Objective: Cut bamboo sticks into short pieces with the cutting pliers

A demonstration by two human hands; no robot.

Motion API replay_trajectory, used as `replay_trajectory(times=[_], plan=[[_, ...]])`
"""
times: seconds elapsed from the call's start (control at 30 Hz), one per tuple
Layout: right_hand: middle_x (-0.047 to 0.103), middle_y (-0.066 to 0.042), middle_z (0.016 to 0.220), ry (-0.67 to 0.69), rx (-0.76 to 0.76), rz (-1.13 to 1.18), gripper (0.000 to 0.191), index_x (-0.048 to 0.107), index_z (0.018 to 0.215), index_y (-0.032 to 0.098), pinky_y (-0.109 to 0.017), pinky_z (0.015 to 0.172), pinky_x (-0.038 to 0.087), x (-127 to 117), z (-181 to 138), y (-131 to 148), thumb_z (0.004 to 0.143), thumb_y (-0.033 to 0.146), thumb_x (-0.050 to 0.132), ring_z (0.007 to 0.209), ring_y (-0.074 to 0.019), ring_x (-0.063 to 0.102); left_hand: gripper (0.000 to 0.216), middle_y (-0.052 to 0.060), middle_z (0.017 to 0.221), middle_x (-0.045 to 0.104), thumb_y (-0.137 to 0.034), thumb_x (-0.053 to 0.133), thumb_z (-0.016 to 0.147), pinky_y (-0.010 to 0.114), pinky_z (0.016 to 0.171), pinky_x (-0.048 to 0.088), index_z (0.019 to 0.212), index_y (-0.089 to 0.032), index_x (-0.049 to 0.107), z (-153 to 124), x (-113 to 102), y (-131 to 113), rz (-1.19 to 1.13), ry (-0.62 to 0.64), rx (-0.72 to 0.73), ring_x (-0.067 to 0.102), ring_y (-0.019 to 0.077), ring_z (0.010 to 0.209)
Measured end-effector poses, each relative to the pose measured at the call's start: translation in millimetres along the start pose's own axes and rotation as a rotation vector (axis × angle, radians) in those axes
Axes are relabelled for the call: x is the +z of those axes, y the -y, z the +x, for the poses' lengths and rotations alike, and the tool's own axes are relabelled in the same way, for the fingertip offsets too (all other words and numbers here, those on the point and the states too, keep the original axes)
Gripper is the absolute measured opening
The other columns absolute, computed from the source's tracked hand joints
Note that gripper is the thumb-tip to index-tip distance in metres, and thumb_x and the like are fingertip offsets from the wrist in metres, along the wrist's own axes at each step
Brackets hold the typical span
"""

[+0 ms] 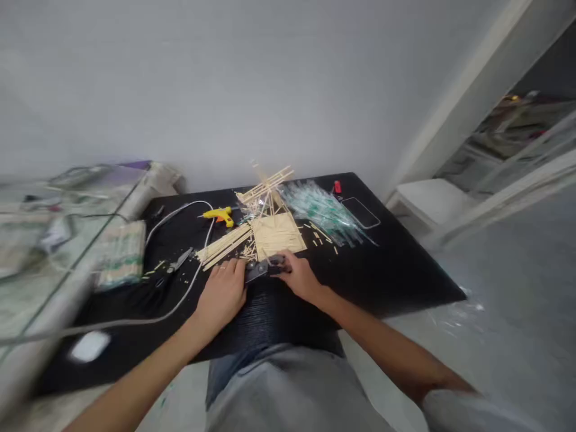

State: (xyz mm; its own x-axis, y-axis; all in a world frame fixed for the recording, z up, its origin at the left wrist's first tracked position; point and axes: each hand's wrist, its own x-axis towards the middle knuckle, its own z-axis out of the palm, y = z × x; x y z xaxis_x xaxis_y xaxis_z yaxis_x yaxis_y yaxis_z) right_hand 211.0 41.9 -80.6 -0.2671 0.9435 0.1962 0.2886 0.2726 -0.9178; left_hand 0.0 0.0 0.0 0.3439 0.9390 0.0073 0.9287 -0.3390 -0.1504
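My left hand (225, 288) is closed round the left end of a dark metal hand tool with a round pivot (256, 270). At the other end of this tool, my right hand (300, 276) grips it with bent fingers. The tool's exact kind is too small and blurred to tell. Just beyond both hands lies a flat square panel of pale wooden sticks (279, 233). Behind the panel rises a frame of thin sticks (269, 191). Long loose sticks (227, 244) lie beside it, near my left hand.
A yellow glue gun (219, 215) and scissors (179, 261) lie on the black table (382, 270), left of the panel. A white cable (198, 273) loops past them. Plastic-wrapped packs (321, 207) lie at right, a stick bundle (121, 252) at left. Short cut pieces are scattered about.
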Motion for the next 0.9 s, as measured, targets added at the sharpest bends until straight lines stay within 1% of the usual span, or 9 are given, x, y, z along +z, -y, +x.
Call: replay_trajectory(times=[0.2,0.27,0.37,0.5,0.6,0.7,0.77,0.83,0.9], plan=[[0.076,0.0,0.085,0.002,-0.008,-0.013,0.032,0.066,0.105,0.022,-0.027,0.074,0.051,-1,2,3,0.077,0.019,0.082,0.078,-0.0206,0.073,0.038,0.017,0.113,0.065,-0.017,0.054,0.091,0.044,0.093,0.049,0.129,-0.01,0.056,-3,5,3,0.013,-0.018,0.027,0.063,0.0325,0.105],[0.076,0.0,0.084,0.008,-0.008,-0.021,0.029,0.067,0.102,0.022,-0.027,0.073,0.051,-2,1,5,0.078,0.019,0.081,0.077,-0.0202,0.072,0.035,0.016,0.109,0.066,-0.017,0.055,0.091,0.045,0.091,0.05,0.126,-0.01,0.058,-3,4,3,0.025,-0.018,0.034,0.064,0.0329,0.101],[0.075,0.0,0.083,0.013,-0.005,-0.035,0.022,0.067,0.098,0.022,-0.027,0.073,0.05,-3,1,8,0.08,0.02,0.079,0.075,-0.0195,0.07,0.028,0.015,0.102,0.066,-0.019,0.052,0.093,0.043,0.086,0.052,0.118,-0.012,0.061,-1,1,3,0.056,0.021,0.029,0.067,0.0325,0.095],[0.075,0.0,0.082,0.013,0.002,-0.047,0.023,0.067,0.097,0.021,-0.027,0.073,0.05,-4,1,11,0.079,0.02,0.081,0.076,-0.0198,0.07,0.025,0.014,0.094,0.067,-0.015,0.045,0.094,0.039,0.077,0.054,0.115,-0.013,0.06,0,1,3,0.069,0.061,0.006,0.07,0.0307,0.086],[0.075,0.0,0.082,0.014,0.008,-0.044,0.025,0.066,0.098,0.021,-0.027,0.074,0.05,-3,1,12,0.078,0.019,0.081,0.076,-0.0195,0.07,0.027,0.013,0.09,0.067,-0.01,0.038,0.094,0.036,0.067,0.053,0.111,-0.014,0.06,1,4,4,0.063,0.08,-0.019,0.071,0.0295,0.079],[0.076,0.0,0.083,0.016,0.013,-0.036,0.023,0.066,0.098,0.021,-0.027,0.073,0.051,-2,1,13,0.08,0.018,0.08,0.076,-0.0191,0.071,0.027,0.011,0.088,0.068,-0.011,0.038,0.095,0.034,0.061,0.052,0.11,-0.014,0.06,0,6,5,0.051,0.094,-0.041,0.072,0.0284,0.075],[0.077,0.0,0.084,0.017,0.017,-0.034,0.021,0.067,0.097,0.021,-0.027,0.074,0.053,-2,1,14,0.08,0.018,0.079,0.077,-0.0192,0.072,0.024,0.011,0.091,0.069,-0.014,0.042,0.095,0.034,0.064,0.053,0.11,-0.015,0.06,0,6,5,0.042,0.093,-0.044,0.072,0.0281,0.078],[0.078,-0.001,0.084,0.027,0.022,-0.033,0.021,0.068,0.095,0.02,-0.027,0.074,0.054,-4,1,16,0.079,0.018,0.08,0.078,-0.0195,0.073,0.022,0.012,0.097,0.069,-0.018,0.047,0.094,0.036,0.074,0.054,0.112,-0.016,0.061,-1,5,6,0.035,0.083,-0.041,0.071,0.0287,0.087],[0.078,-0.001,0.084,0.047,0.032,-0.035,0.018,0.069,0.092,0.02,-0.028,0.074,0.055,-8,1,19,0.078,0.018,0.081,0.078,-0.0197,0.074,0.025,0.013,0.105,0.069,-0.022,0.053,0.094,0.038,0.085,0.054,0.117,-0.016,0.061,-1,4,9,0.027,0.057,-0.05,0.069,0.0298,0.097]])
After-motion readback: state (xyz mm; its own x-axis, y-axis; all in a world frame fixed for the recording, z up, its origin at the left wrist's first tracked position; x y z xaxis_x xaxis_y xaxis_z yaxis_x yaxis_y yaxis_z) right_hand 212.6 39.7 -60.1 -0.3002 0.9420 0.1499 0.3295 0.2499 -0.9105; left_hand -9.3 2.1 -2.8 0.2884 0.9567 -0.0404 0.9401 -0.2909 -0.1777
